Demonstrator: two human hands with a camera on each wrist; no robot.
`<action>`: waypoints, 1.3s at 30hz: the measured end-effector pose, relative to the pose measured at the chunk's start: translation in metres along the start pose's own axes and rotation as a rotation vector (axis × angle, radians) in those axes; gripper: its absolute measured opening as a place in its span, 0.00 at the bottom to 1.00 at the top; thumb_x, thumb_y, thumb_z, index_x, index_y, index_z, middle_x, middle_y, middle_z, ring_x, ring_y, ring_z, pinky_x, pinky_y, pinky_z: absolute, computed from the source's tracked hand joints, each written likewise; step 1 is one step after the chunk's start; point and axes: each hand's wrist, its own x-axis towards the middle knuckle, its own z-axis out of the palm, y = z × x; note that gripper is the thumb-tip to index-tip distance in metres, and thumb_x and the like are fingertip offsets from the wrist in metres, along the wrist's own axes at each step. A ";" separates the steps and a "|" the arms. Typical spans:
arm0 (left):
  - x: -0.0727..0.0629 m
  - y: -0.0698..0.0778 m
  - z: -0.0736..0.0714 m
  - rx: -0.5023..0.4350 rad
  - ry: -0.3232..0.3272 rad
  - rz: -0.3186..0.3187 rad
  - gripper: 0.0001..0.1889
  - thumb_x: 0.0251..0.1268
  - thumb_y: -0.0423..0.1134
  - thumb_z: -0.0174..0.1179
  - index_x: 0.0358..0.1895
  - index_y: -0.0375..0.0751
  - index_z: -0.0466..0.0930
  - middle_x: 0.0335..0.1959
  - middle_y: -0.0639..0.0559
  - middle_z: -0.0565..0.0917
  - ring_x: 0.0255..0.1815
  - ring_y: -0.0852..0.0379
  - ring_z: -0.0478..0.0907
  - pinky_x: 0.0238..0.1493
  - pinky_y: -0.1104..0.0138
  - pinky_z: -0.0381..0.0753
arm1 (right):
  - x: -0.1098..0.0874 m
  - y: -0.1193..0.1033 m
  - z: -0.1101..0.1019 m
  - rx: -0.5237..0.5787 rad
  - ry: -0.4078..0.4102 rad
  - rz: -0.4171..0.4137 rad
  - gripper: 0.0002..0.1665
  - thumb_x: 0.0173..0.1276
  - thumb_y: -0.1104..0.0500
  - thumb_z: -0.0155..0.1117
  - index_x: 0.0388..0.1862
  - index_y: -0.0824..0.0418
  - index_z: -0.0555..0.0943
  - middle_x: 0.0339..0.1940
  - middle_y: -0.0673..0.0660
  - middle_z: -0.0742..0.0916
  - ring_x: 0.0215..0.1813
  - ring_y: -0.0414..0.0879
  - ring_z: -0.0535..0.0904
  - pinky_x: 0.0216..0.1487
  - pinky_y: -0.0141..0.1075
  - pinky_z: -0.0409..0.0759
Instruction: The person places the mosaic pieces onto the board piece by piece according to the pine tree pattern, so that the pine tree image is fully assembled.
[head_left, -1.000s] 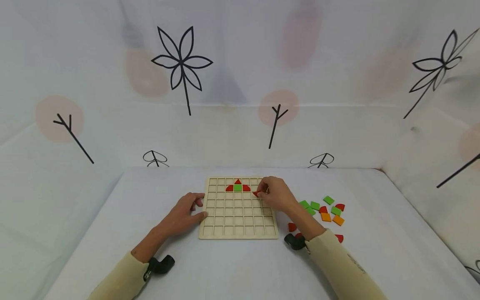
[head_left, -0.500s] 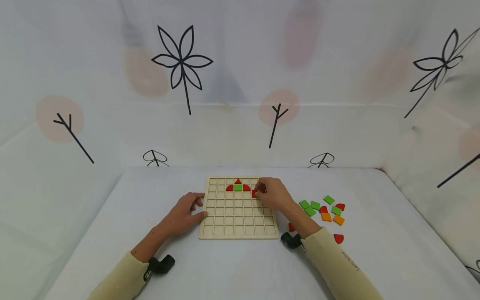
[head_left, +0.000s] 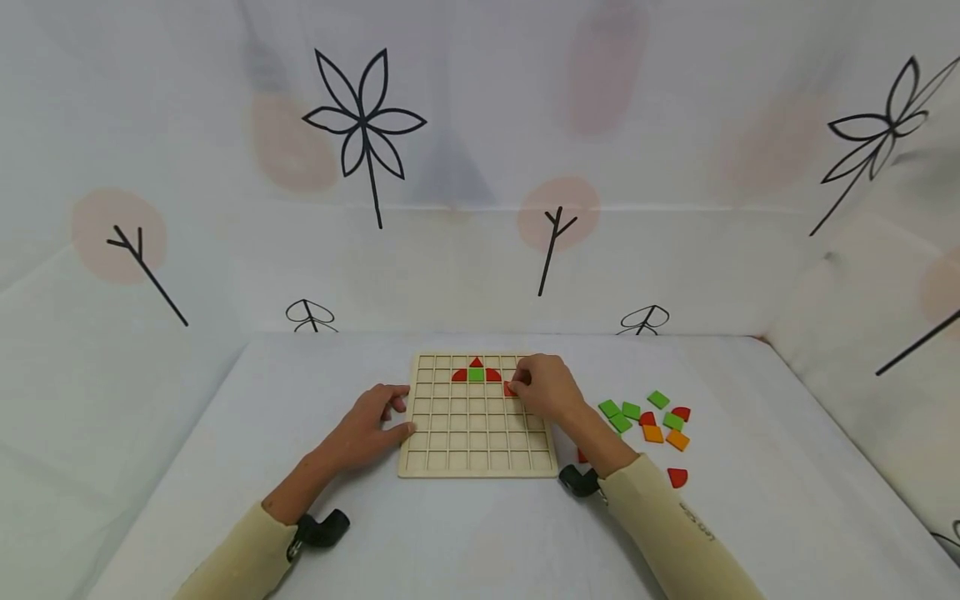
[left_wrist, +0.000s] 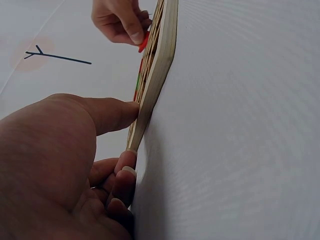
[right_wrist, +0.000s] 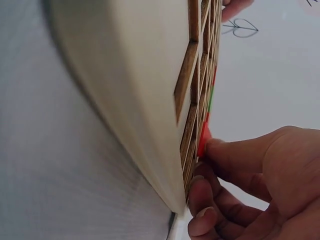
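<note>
A light wooden grid board point(head_left: 477, 437) lies on the table, with a red triangle point(head_left: 476, 363), a green square point(head_left: 476, 375) and two red quarter-round tiles in its upper cells. My right hand point(head_left: 549, 387) is over the board's right side, and its thumb and forefinger pinch a red tile point(head_left: 509, 389) at a cell; its full shape is hidden by the fingers. In the right wrist view this red tile point(right_wrist: 203, 140) is against the grid under the thumb. My left hand point(head_left: 371, 427) rests at the board's left edge, thumb and fingertips touching it.
Right of the board lie loose green squares point(head_left: 620, 423), orange squares point(head_left: 653, 434) and red tiles point(head_left: 677, 477). The right forearm passes over part of this area, partly covering a red tile point(head_left: 582, 456). A white patterned cloth point(head_left: 450, 275) stands behind the table.
My right hand has shifted slightly left with the red tile, which has turned and come down to a cell. My left hand has stayed at the board's edge.
</note>
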 end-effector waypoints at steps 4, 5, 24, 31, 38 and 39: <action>0.000 0.000 0.000 0.007 0.001 -0.002 0.32 0.73 0.40 0.68 0.75 0.34 0.70 0.50 0.53 0.77 0.47 0.56 0.69 0.50 0.61 0.70 | 0.000 0.002 0.002 0.000 -0.003 0.009 0.08 0.72 0.62 0.73 0.31 0.60 0.86 0.27 0.51 0.84 0.32 0.45 0.77 0.35 0.37 0.76; 0.000 0.001 0.000 0.006 0.002 -0.001 0.32 0.73 0.40 0.68 0.75 0.34 0.70 0.50 0.53 0.77 0.47 0.56 0.69 0.50 0.61 0.70 | 0.000 0.002 0.002 0.000 -0.004 0.011 0.08 0.72 0.62 0.73 0.31 0.60 0.86 0.27 0.51 0.84 0.32 0.45 0.77 0.35 0.37 0.77; -0.001 0.003 -0.002 0.005 0.009 0.007 0.32 0.73 0.40 0.68 0.75 0.32 0.70 0.50 0.51 0.78 0.47 0.55 0.69 0.50 0.60 0.70 | -0.005 0.001 -0.003 -0.033 0.006 0.014 0.08 0.72 0.59 0.72 0.33 0.59 0.86 0.28 0.50 0.84 0.31 0.44 0.77 0.35 0.39 0.77; -0.001 0.006 -0.002 0.001 0.009 0.005 0.32 0.72 0.40 0.68 0.75 0.33 0.71 0.50 0.51 0.78 0.47 0.55 0.69 0.50 0.61 0.70 | -0.013 0.003 -0.008 -0.034 -0.014 0.017 0.06 0.72 0.59 0.70 0.35 0.59 0.86 0.28 0.49 0.84 0.32 0.44 0.77 0.36 0.38 0.78; -0.002 0.005 -0.001 -0.004 0.014 0.010 0.32 0.72 0.40 0.68 0.75 0.33 0.71 0.50 0.51 0.78 0.47 0.56 0.69 0.50 0.61 0.70 | -0.028 0.006 -0.016 -0.024 -0.012 -0.017 0.05 0.72 0.61 0.69 0.34 0.59 0.86 0.26 0.48 0.84 0.29 0.43 0.76 0.32 0.37 0.76; -0.002 0.005 -0.002 -0.004 0.014 0.011 0.32 0.73 0.40 0.68 0.75 0.33 0.71 0.50 0.51 0.78 0.47 0.56 0.69 0.50 0.61 0.70 | -0.031 0.006 -0.017 -0.030 -0.010 -0.018 0.04 0.72 0.61 0.69 0.34 0.59 0.86 0.26 0.48 0.84 0.29 0.43 0.76 0.33 0.36 0.76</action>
